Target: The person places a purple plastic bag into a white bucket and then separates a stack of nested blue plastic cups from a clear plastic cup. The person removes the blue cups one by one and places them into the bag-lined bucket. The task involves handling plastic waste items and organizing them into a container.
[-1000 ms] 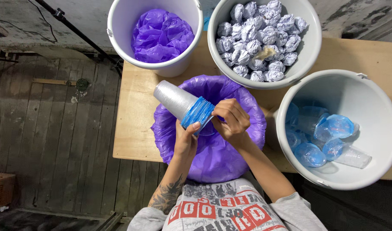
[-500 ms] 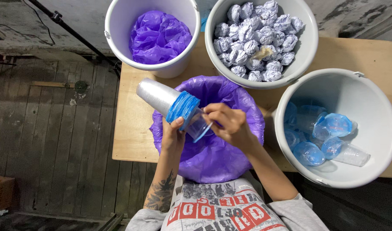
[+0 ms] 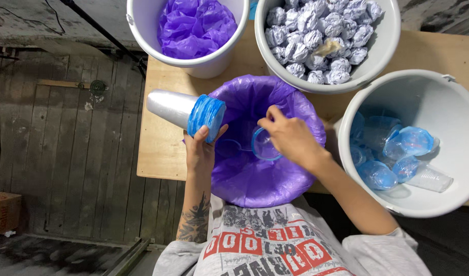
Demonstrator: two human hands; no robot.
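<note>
My left hand grips a stack of clear plastic cups with blue rims, held sideways over the left edge of a bucket lined with a purple bag. My right hand holds a single clear cup with a blue rim inside that purple-lined bucket, its mouth tipped toward the camera. Another clear cup lies faintly visible in the bag below the stack.
A wooden table carries three more white buckets: one with purple bags at the back left, one full of crumpled white paper balls at the back, one with several blue-rimmed cups at the right. Plank floor lies to the left.
My right hand pulled one cup off the stack and lowered it into the purple-lined bucket. The left hand swung the stack slightly left and away.
</note>
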